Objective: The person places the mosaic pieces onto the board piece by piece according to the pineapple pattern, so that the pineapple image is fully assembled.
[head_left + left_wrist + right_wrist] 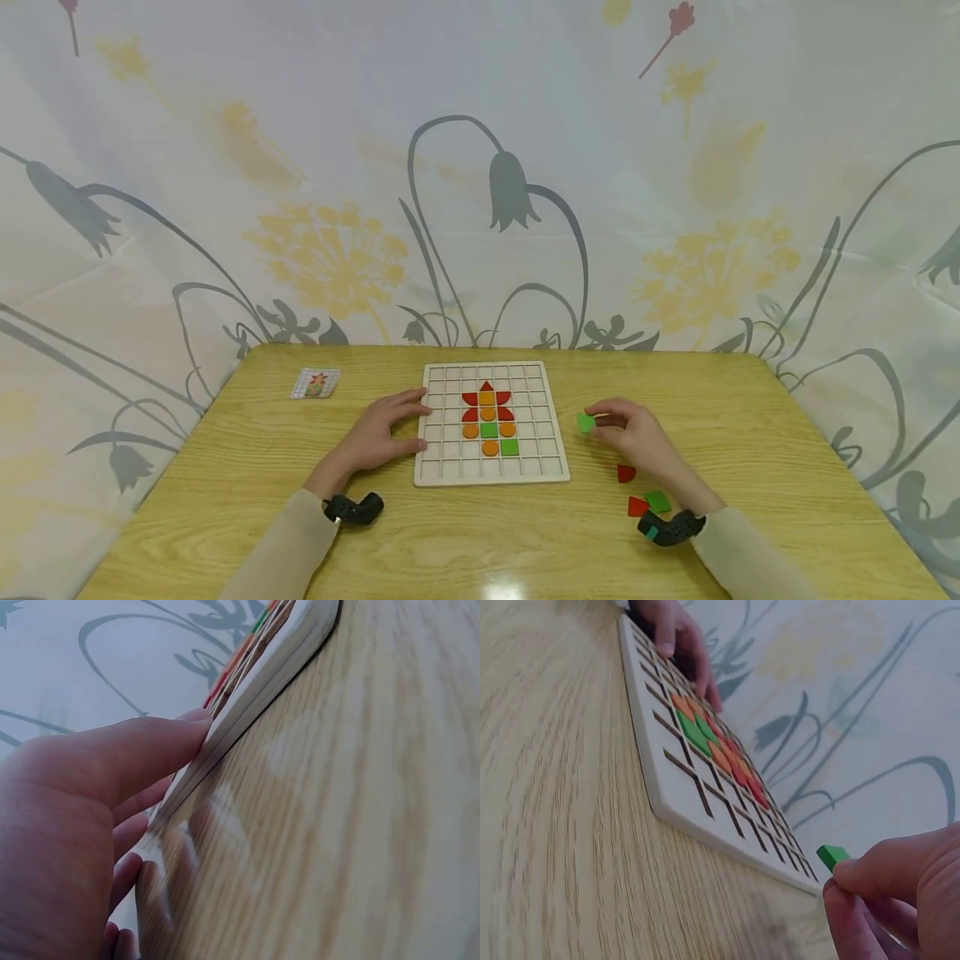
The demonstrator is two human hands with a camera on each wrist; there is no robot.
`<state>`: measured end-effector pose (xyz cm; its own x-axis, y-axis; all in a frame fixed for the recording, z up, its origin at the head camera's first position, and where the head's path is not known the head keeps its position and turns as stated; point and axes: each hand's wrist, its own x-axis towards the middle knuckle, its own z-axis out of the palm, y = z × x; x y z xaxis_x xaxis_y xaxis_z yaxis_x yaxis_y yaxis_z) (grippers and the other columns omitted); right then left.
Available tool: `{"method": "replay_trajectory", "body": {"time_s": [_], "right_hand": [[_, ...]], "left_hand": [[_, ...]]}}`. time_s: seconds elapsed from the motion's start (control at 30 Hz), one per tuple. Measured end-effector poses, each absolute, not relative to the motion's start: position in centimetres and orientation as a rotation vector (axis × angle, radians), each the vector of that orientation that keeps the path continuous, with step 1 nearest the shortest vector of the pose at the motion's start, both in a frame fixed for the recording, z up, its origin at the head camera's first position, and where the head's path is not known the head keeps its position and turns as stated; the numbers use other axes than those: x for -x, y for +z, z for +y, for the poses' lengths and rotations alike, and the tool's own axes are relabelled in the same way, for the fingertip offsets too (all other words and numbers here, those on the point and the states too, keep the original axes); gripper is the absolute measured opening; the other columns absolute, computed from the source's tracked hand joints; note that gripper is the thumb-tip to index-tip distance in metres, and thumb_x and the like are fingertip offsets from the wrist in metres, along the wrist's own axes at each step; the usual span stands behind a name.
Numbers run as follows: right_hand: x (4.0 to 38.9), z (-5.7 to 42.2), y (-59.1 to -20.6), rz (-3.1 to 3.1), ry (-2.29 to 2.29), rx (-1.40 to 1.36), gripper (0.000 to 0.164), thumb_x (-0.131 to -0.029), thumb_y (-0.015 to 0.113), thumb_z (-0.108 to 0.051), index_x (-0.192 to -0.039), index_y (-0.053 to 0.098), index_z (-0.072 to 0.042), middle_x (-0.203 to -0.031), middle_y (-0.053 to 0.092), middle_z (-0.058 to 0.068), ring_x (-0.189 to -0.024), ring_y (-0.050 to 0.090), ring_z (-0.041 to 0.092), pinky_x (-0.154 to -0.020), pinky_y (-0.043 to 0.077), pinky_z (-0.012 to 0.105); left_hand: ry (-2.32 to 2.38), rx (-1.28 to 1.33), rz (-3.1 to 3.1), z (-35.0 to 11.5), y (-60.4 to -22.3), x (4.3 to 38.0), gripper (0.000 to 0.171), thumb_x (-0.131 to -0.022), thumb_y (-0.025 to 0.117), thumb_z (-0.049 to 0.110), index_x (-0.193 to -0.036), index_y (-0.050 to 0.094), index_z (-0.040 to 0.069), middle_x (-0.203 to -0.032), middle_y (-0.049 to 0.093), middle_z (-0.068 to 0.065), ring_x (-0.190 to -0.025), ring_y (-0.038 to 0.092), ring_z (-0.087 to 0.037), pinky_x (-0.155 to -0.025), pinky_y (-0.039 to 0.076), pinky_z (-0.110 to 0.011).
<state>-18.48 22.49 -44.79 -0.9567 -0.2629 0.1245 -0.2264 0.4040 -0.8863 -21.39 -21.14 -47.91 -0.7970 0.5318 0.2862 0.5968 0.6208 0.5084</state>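
Observation:
A white grid board (442,467) lies on the wooden table, with red, orange and green pieces set in its middle cells. Along its left edge rests my left hand (384,432), fingers spread and fairly straight, thumb touching the rim in the left wrist view. Just right of the board, my right hand (630,429) pinches a green square tile (586,423) between thumb and fingers. The right wrist view shows this green tile (831,856) at the fingertips. Among the placed pieces are an orange circle (490,448) and a green square (510,447) in the lowest filled row.
Near my right wrist lie a dark red piece (626,473), a red piece (637,506) and a green piece (657,501). A small picture card (316,383) with a gridded pattern lies at the back left. A flower-printed curtain (480,275) stands behind the table.

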Motion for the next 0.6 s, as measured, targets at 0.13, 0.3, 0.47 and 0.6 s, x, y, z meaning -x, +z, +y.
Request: {"method": "replay_trajectory", "body": {"time_s": [0.13, 0.3, 0.47, 0.6], "right_hand": [[18.7, 20.2, -45.0, 2.554, -1.648, 0.469, 0.029, -0.09, 0.073, -0.005, -0.118, 0.069, 0.0, -0.121, 0.061, 0.017, -0.106, 0.065, 0.032, -0.08, 0.056, 0.027], [18.8, 17.2, -45.3, 2.522, -1.635, 0.542, 0.025, -0.087, 0.075, -0.004, -0.111, 0.071, -0.001, -0.114, 0.065, 0.015, -0.099, 0.067, 0.027, -0.078, 0.057, 0.028], [18.9, 14.4, -45.7, 2.532, -1.564, 0.675, 0.019, -0.088, 0.075, -0.007, -0.107, 0.073, -0.007, -0.109, 0.068, 0.009, -0.094, 0.068, 0.022, -0.079, 0.056, 0.028], [19.2, 12.4, -46.2, 2.554, -1.522, 0.775, 0.016, -0.087, 0.076, -0.008, -0.102, 0.074, -0.01, -0.102, 0.068, 0.002, -0.09, 0.068, 0.016, -0.078, 0.056, 0.028]], "left_hand": [[-0.921, 0.94, -2.75, -21.1, -47.8, 21.3, 0.048, -0.089, 0.074, 0.035, -0.129, 0.067, 0.011, -0.152, 0.045, -0.01, -0.139, 0.039, -0.037, -0.109, 0.029, -0.063], [-0.916, 0.933, -2.761, -21.1, -47.7, 21.3, 0.048, -0.089, 0.073, 0.036, -0.13, 0.067, 0.011, -0.152, 0.045, -0.01, -0.14, 0.038, -0.037, -0.11, 0.029, -0.062], [-0.914, 0.929, -2.762, -21.1, -47.8, 21.3, 0.048, -0.089, 0.074, 0.036, -0.13, 0.067, 0.012, -0.152, 0.045, -0.01, -0.139, 0.039, -0.037, -0.11, 0.028, -0.062], [-0.907, 0.925, -2.766, -21.1, -47.8, 21.4, 0.048, -0.089, 0.073, 0.036, -0.13, 0.066, 0.012, -0.153, 0.045, -0.01, -0.14, 0.038, -0.036, -0.11, 0.028, -0.062]]}}
